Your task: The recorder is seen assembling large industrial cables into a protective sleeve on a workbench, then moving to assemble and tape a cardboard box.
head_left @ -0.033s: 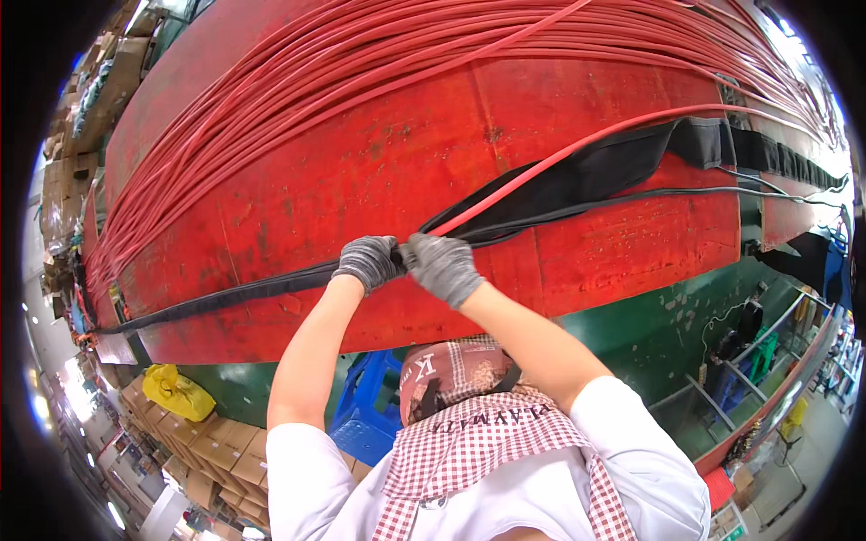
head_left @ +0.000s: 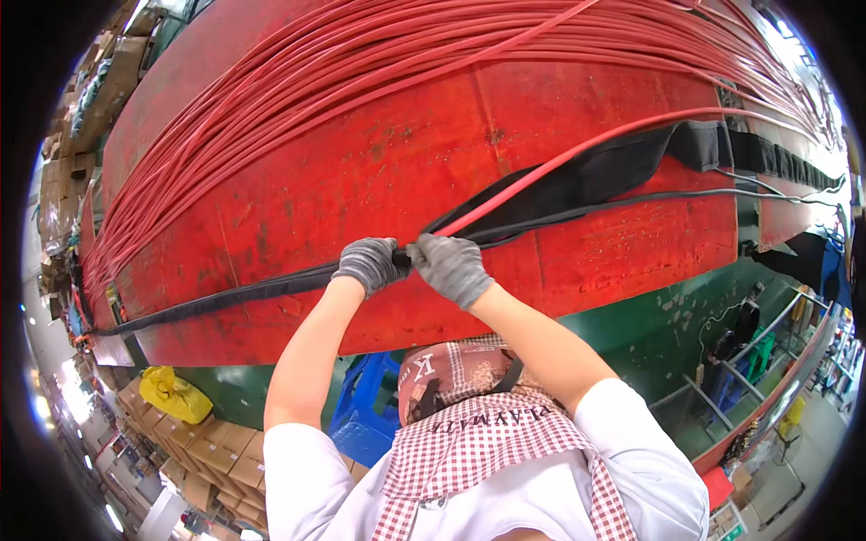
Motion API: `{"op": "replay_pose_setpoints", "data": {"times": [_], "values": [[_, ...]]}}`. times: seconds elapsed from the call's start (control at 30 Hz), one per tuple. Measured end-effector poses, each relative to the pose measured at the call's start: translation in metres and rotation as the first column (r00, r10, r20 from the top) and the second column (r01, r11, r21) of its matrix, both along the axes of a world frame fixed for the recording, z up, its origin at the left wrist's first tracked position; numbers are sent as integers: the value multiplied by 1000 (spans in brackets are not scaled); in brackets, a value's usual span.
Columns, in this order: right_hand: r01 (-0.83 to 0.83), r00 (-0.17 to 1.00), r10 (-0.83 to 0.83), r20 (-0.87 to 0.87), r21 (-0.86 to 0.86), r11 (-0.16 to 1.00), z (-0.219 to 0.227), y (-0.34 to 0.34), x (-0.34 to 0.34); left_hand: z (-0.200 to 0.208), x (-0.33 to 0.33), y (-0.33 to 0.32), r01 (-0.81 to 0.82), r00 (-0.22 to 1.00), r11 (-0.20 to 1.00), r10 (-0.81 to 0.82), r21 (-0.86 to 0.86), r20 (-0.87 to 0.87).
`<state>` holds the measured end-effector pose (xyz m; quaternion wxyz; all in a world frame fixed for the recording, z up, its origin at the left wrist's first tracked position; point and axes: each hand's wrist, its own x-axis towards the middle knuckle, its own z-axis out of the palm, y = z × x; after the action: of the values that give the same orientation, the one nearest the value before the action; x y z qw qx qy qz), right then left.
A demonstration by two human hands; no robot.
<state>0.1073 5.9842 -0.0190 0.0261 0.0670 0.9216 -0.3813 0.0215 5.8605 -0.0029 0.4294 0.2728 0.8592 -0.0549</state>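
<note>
My left hand [head_left: 368, 264], in a grey knit glove, is closed round a long black fabric sleeve [head_left: 244, 291]. Just to its right, my right hand [head_left: 451, 268] in a matching glove pinches the same sleeve where a red hose [head_left: 550, 169] runs in. To the left of my hands the sleeve is narrow and folded together, and no red shows. On the right, a wide black fabric flap [head_left: 622, 162] lies spread beneath the hose. A thin dark cable [head_left: 649, 192] runs along the sleeve's near side. My fingertips are partly hidden.
A big bundle of red hoses [head_left: 361, 77] curves across the far part of the scuffed red table [head_left: 424, 162]. Below the near edge are a blue plastic stool [head_left: 365, 410], cardboard boxes [head_left: 221, 451] and a yellow bag [head_left: 174, 394]. A metal frame [head_left: 713, 401] stands at right.
My right hand has shifted slightly to the right along the sleeve, widening the gap between my hands a little. My left hand stays nearly in place.
</note>
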Motion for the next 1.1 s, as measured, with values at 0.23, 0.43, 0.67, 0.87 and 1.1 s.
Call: {"op": "replay_pose_setpoints", "data": {"times": [0.23, 0.43, 0.67, 0.87, 1.1], "values": [[-5, 999, 14, -50, 161, 987, 22, 0, 9, 25, -3, -8, -2, 993, 999, -3, 42, 121], [99, 995, -89, -53, 253, 962, -15, 1, 29, -17, 2, -18, 42, 984, 994, -59, 105, 165], [110, 993, -94, -72, 259, 960, -18, 1, 30, -30, -2, -16, -53, 970, 965, -11, 256, 244], [32, 985, 11, -171, 246, 969, -20, -3, 40, -52, -23, 20, -68, 690, 971, -119, 228, 714], [113, 981, -74, -177, 220, 969, -19, 3, 41, -27, -15, 25, -149, 779, 980, 35, 132, 625]]}}
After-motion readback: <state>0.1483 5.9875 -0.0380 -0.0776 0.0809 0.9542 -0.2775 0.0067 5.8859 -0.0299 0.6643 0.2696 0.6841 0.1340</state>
